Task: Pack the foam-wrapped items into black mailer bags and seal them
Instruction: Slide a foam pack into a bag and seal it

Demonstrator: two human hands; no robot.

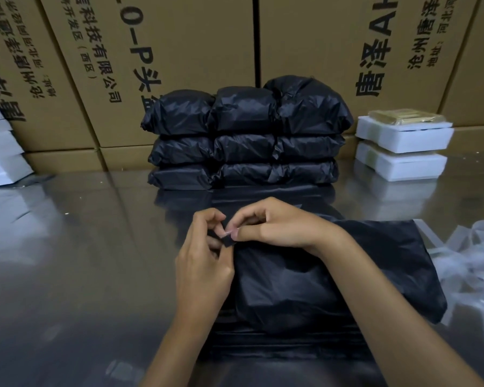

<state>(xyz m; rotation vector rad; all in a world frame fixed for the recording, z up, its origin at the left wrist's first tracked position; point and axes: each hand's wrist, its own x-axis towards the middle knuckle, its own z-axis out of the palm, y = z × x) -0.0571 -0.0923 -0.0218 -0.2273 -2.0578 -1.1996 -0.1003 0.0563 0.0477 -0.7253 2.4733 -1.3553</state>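
Observation:
A filled black mailer bag [305,283] lies on the shiny table in front of me, on top of a pile of flat black bags [277,347]. My left hand [204,263] pinches the bag's flap corner at its upper left. My right hand [274,222] meets it there, thumb and forefinger closed on a thin pale strip at the flap's corner. Behind them stands a stack of sealed black mailer bags [246,135], three layers high. Two white foam-wrapped items [403,148] are stacked at the right, the top one showing a yellowish pack.
Cardboard cartons [179,46] with printed characters wall off the back. More white foam pieces [0,152] sit at the far left. Peeled clear strips [470,252] lie crumpled on the table [81,261] at the right edge.

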